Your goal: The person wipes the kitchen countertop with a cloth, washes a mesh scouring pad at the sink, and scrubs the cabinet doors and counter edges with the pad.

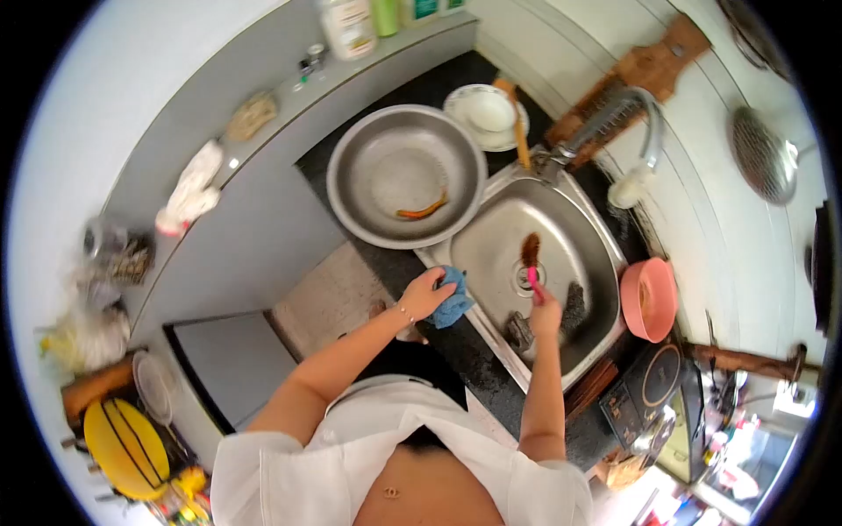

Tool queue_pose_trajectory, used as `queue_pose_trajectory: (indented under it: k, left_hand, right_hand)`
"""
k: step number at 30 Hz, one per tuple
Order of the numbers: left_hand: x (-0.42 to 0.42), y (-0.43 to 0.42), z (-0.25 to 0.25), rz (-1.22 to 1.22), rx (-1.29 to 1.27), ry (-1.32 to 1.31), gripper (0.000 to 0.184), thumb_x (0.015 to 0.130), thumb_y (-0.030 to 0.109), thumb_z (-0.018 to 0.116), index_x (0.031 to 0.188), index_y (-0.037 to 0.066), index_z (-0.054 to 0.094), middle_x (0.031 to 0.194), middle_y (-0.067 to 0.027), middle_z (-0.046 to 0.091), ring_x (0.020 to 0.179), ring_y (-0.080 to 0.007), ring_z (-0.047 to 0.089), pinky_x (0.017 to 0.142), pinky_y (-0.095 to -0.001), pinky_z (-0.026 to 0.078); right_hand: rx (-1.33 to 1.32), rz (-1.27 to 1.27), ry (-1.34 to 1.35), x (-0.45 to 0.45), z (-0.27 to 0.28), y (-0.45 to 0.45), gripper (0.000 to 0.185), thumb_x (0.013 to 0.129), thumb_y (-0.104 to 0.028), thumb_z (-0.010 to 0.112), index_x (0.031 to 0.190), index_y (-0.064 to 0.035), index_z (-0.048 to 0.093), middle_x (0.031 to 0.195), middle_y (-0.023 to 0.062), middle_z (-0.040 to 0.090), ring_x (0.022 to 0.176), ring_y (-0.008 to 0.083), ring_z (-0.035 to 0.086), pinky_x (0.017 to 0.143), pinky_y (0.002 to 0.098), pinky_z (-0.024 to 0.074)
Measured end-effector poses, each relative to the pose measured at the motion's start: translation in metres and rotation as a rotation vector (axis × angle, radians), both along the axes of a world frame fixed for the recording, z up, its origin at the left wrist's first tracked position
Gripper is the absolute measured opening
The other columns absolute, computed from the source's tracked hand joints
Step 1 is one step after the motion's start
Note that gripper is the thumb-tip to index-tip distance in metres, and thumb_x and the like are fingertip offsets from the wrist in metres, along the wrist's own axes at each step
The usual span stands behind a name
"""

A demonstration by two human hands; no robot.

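Plainly, two hands are at work around one rectangular stainless-steel sink (491, 230). The right hand (545, 316) is curled firmly around one brush with a pink handle and brown bristles (531, 252), held over the basin near its single round drain (528, 278). The left hand (424, 294) has its fingers bent over one crumpled blue cloth (453, 302) at the sink's near-left rim, beside the black counter (474, 358). Two dark, rough clumps lie in the sink, one on each side of the right forearm; what they are is hard to tell. One wide round grey metal basin (360, 158) holds a single curved orange-and-green strip (423, 207). Behind it sit one small white bowl on one white plate (509, 140); to the right stands one pink plastic bowl (648, 300). At least three bottles line the grey ledge (294, 63); their labels are too blurred to read.
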State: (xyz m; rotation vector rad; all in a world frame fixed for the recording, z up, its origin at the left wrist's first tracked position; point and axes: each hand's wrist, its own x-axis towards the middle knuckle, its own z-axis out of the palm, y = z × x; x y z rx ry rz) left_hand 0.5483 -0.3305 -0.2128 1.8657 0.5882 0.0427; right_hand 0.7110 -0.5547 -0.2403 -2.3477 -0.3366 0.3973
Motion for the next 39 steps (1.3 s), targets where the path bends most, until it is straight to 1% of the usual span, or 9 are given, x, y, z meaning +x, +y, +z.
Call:
queue_pose_trajectory:
  k: [2, 5, 9, 16, 20, 22, 27, 31, 39]
  left_hand:
    - [-0.015, 0.006, 0.007, -0.004, -0.101, 0.074, 0.038, 0.081, 0.031, 0.059, 0.098, -0.002, 0.051, 0.092, -0.0145, 0.056, 0.082, -0.0206, 0.051, 0.076, -0.032, 0.041]
    - [-0.019, 0.031, 0.007, 0.023, -0.142, 0.042, 0.038, 0.08, 0.032, 0.06, 0.097, -0.002, 0.052, 0.089, -0.0124, 0.057, 0.081, -0.0195, 0.051, 0.075, -0.0313, 0.042]
    - [-0.036, 0.061, 0.009, 0.0, -0.184, 0.043, 0.038, 0.081, 0.031, 0.06, 0.098, -0.001, 0.052, 0.088, -0.0109, 0.058, 0.08, -0.0175, 0.051, 0.073, -0.0304, 0.042]
    - [-0.067, 0.135, 0.005, -0.075, -0.229, 0.055, 0.036, 0.085, 0.026, 0.055, 0.109, 0.0, 0.051, 0.104, -0.0121, 0.057, 0.092, -0.0189, 0.053, 0.08, -0.0305, 0.041]
    - [-0.091, 0.173, -0.019, -0.166, 0.34, -0.26, 0.037, 0.083, 0.02, 0.052, 0.114, 0.001, 0.049, 0.113, -0.0158, 0.055, 0.102, -0.0271, 0.052, 0.083, -0.0366, 0.042]
    - [-0.107, 0.197, 0.023, -0.206, 0.132, -0.125, 0.035, 0.084, 0.018, 0.05, 0.116, 0.003, 0.048, 0.12, -0.0149, 0.05, 0.108, -0.027, 0.048, 0.087, -0.0372, 0.039]
    - [-0.129, 0.214, -0.044, -0.142, -0.059, -0.314, 0.041, 0.086, 0.024, 0.051, 0.123, 0.006, 0.044, 0.129, -0.01, 0.042, 0.117, -0.0236, 0.039, 0.097, -0.0371, 0.03]
    - [-0.134, 0.225, -0.061, -0.012, -0.679, -0.356, 0.045, 0.086, 0.027, 0.052, 0.125, 0.008, 0.042, 0.133, -0.0081, 0.038, 0.121, -0.0233, 0.034, 0.1, -0.0377, 0.027]
    - [-0.137, 0.245, -0.044, -0.122, -0.558, -0.343, 0.037, 0.088, 0.025, 0.049, 0.12, 0.007, 0.045, 0.123, -0.0071, 0.042, 0.112, -0.0228, 0.039, 0.095, -0.0364, 0.03]
  right_hand:
    - [0.531, -0.054, 0.499, -0.005, 0.027, -0.002, 0.03, 0.086, -0.008, 0.047, 0.117, -0.0053, 0.049, 0.073, 0.0027, 0.052, 0.056, 0.0112, 0.044, 0.05, 0.0234, 0.0364]
    - [0.941, 0.089, 0.856, -0.016, 0.098, 0.057, 0.035, 0.088, -0.013, 0.048, 0.122, -0.0065, 0.043, 0.072, 0.002, 0.048, 0.053, 0.0097, 0.039, 0.047, 0.0203, 0.0311]
    - [1.038, 0.408, 0.957, -0.03, 0.155, 0.179, 0.033, 0.09, -0.018, 0.046, 0.12, -0.0051, 0.043, 0.076, 0.003, 0.05, 0.06, 0.0111, 0.045, 0.053, 0.0211, 0.0364]
    - [0.814, 0.61, 0.866, -0.121, 0.162, 0.433, 0.026, 0.087, -0.017, 0.049, 0.112, -0.0083, 0.048, 0.087, 0.0014, 0.057, 0.073, 0.0106, 0.05, 0.06, 0.0231, 0.0388]
    - [0.771, 0.533, 0.978, -0.202, 0.169, 0.536, 0.022, 0.084, -0.012, 0.053, 0.106, -0.0075, 0.05, 0.086, 0.0015, 0.056, 0.069, 0.0089, 0.05, 0.057, 0.023, 0.0389]
    - [0.773, 0.559, 1.012, -0.24, 0.166, 0.575, 0.019, 0.083, -0.01, 0.053, 0.101, -0.0063, 0.049, 0.084, 0.0029, 0.055, 0.065, 0.0097, 0.051, 0.054, 0.0233, 0.0401]
    - [0.738, 0.324, 0.91, -0.31, 0.151, 0.646, 0.015, 0.082, -0.004, 0.054, 0.093, -0.0028, 0.044, 0.079, 0.0068, 0.053, 0.057, 0.0124, 0.053, 0.045, 0.0258, 0.0433]
    - [0.701, 0.212, 0.893, -0.33, 0.113, 0.686, 0.009, 0.085, -0.003, 0.048, 0.093, -0.0005, 0.044, 0.079, 0.0085, 0.054, 0.056, 0.0154, 0.055, 0.046, 0.028, 0.0471]
    - [0.509, 0.229, 1.255, -0.278, 0.124, 0.692, 0.022, 0.089, -0.016, 0.046, 0.078, 0.0011, 0.054, 0.069, 0.0113, 0.058, 0.056, 0.0176, 0.057, 0.046, 0.0266, 0.0483]
